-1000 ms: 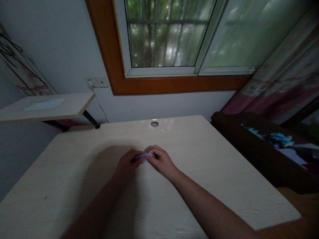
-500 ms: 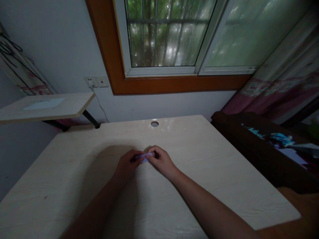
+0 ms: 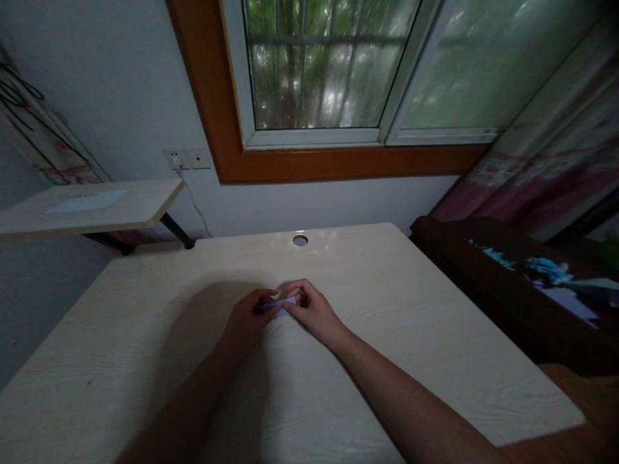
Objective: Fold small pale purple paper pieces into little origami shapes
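Observation:
A small piece of purple paper (image 3: 284, 307), seemingly folded, is held between my two hands just above or on the pale wood-grain table (image 3: 396, 309). My left hand (image 3: 249, 316) pinches its left end between thumb and fingers. On the other side, my right hand (image 3: 312, 306) has its thumb on the right end, with the fingers curled behind. Parts of the paper are hidden by the fingers, so its full shape does not show.
A raised shelf (image 3: 159, 200) on black legs, with a paper sheet (image 3: 87, 201) on it, stands at the back left. A cable hole (image 3: 300, 240) is near the table's back edge. To the right is a dark brown piece of furniture (image 3: 464, 283) with items on top.
The fingers of my right hand have lifted and loosened slightly behind the paper. My left fingers have shifted a little; the paper stays in nearly the same place.

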The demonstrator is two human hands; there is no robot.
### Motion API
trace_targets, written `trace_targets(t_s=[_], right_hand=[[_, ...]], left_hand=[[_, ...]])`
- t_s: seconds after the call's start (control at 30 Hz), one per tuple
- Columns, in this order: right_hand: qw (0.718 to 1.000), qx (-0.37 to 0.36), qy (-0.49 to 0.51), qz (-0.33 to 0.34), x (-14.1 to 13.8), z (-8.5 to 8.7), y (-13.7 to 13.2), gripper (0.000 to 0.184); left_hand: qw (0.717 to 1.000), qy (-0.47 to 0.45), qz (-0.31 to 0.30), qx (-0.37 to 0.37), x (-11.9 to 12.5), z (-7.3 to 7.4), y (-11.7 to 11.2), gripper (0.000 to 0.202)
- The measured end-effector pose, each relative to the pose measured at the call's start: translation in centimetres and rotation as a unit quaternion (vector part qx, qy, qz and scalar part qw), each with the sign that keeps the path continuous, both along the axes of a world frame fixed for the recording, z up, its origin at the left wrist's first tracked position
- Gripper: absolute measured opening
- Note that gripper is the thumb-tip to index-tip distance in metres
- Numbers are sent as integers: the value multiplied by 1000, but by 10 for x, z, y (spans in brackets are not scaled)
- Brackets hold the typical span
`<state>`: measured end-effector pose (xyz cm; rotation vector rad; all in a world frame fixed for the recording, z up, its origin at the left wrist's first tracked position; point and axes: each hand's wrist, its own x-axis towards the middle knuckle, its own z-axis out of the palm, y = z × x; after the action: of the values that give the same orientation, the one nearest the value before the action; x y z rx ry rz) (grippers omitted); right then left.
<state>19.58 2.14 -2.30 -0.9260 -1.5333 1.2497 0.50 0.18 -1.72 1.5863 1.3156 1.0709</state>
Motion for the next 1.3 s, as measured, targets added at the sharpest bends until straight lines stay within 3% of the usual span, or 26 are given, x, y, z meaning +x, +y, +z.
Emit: trace_targets(t_s=[0.33,0.6,0.77,1.0,1.3], right_hand=[[1000,-18,-15,5,0,0,0,24],[1000,-16,15,-6,0,-4,4,30],[999,-18,39,-8,0,-2,4,31],[1000,5,-7,-14,1,-1,2,27],[1000,-17,8,-23,1,2,3,28]], left_hand=[[1000,6,12,-4,2,10,-2,30],[995,-88,27,-39,0,2,3,37],[995,-74,55,-27,-2,3,5,40],[996,-77,34,-25,0,3,2,39],[996,-84,21,-35,1,1,2,30]])
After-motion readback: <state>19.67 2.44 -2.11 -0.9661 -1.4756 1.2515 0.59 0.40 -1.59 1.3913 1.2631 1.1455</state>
